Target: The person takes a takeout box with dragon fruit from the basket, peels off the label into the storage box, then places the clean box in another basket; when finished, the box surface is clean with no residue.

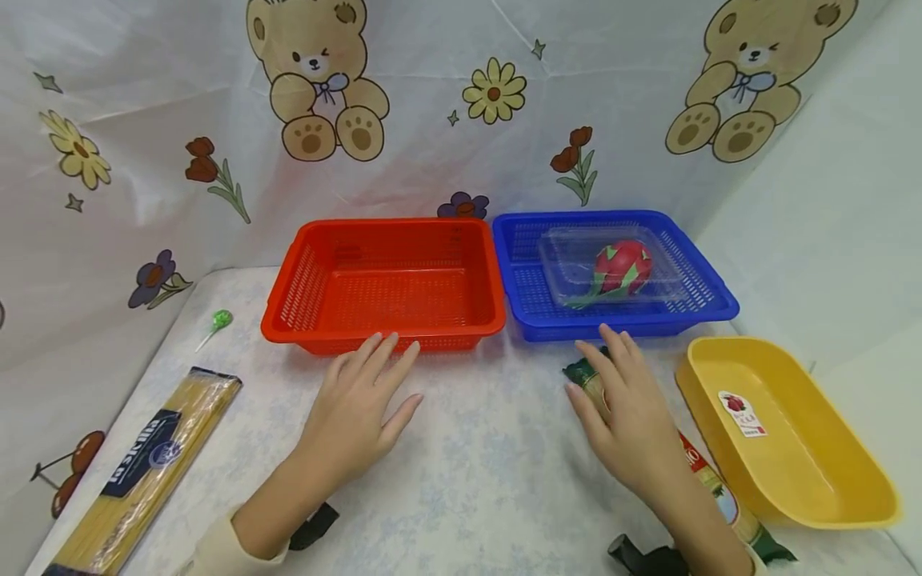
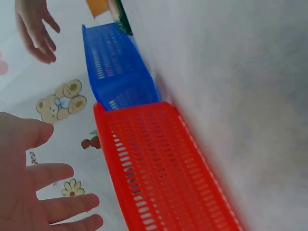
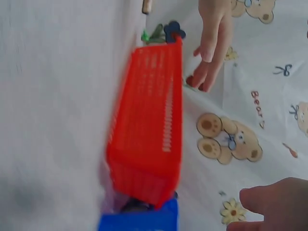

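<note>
My left hand (image 1: 360, 408), fingers spread and holding nothing, is above the table just in front of the red basket (image 1: 396, 340). My right hand (image 1: 627, 408) is also spread with nothing in it, in front of the blue basket (image 1: 627, 326). Below the right hand and forearm lies a long packet (image 1: 727, 500) with green ends, partly hidden by them. Inside the blue basket is a clear plastic box (image 1: 565, 264) with a red and green dragon fruit (image 1: 623, 266) showing at it. In the left wrist view, the left fingers (image 2: 72, 202) are extended beside the red basket.
A yellow tub (image 1: 792, 432) with a sticker stands at the right. On the left lie a pack of spaghetti (image 1: 154, 464) and a green lollipop (image 1: 222, 318). Behind the baskets hangs a white cloth (image 1: 425, 144) printed with bears and flowers.
</note>
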The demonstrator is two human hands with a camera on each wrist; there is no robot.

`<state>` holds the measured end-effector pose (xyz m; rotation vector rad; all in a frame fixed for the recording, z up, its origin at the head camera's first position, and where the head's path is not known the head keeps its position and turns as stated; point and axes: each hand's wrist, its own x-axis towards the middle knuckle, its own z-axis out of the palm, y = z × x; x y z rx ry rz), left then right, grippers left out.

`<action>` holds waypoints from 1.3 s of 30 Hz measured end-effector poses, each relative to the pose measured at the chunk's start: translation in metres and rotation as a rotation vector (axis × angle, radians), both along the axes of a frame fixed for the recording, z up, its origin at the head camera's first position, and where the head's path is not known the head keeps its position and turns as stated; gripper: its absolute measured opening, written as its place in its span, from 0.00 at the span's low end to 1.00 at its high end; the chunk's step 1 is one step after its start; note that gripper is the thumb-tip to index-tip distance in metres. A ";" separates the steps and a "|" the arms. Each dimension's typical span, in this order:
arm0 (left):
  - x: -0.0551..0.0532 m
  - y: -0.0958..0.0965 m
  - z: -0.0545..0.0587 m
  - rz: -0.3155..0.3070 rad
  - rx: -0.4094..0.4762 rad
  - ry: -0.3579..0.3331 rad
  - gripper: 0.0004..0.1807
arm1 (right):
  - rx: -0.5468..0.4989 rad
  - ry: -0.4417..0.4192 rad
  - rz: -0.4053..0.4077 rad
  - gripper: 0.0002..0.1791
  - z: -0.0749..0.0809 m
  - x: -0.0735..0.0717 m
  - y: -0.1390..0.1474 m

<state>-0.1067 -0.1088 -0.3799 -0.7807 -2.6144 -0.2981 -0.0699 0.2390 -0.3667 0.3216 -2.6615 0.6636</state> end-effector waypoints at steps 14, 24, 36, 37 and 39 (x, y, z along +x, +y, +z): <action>0.014 -0.023 -0.039 0.225 -0.052 -0.095 0.43 | 0.200 -0.025 -0.021 0.38 -0.054 -0.014 -0.013; 0.017 -0.017 -0.045 0.228 -0.094 -0.136 0.45 | 0.271 -0.061 0.002 0.42 -0.064 -0.013 -0.022; 0.020 -0.018 -0.049 0.256 -0.078 -0.153 0.45 | 0.290 -0.114 -0.012 0.43 -0.068 -0.009 -0.023; 0.020 -0.018 -0.050 0.259 -0.077 -0.156 0.45 | 0.290 -0.115 -0.012 0.43 -0.067 -0.009 -0.024; 0.020 -0.018 -0.050 0.262 -0.073 -0.161 0.45 | 0.290 -0.119 -0.014 0.44 -0.068 -0.008 -0.024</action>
